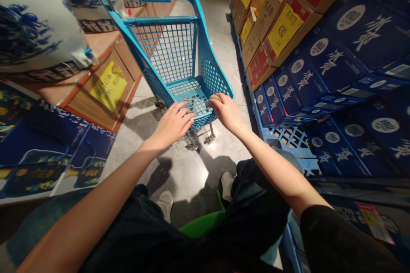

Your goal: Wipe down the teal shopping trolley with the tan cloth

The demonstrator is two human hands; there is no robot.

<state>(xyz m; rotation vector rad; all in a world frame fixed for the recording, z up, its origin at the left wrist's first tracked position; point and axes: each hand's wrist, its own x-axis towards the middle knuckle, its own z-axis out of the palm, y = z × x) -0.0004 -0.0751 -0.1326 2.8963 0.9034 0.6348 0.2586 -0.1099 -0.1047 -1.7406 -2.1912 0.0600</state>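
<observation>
A light blue plastic shopping cart point(184, 87) with a lattice basket stands in front of me, its low end towards me. My left hand point(175, 123) lies on the near left rim, with its fingers stretched out over the edge. At the near right corner, my right hand point(228, 113) is closed on a small brownish pad point(215, 98), which is against the cart's rim. The pad is mostly covered by my fingers, so whether it is a cloth or a sponge is unclear. Nothing lies in the visible basket.
Dark blue drink cartons point(307, 76) are stacked on a blue pallet point(288, 140) along the right. Large blue-and-white jars point(35, 25) stand on a wooden platform point(118, 81) to the left. Something green point(201, 224) shows between my legs, above the grey floor point(192, 170).
</observation>
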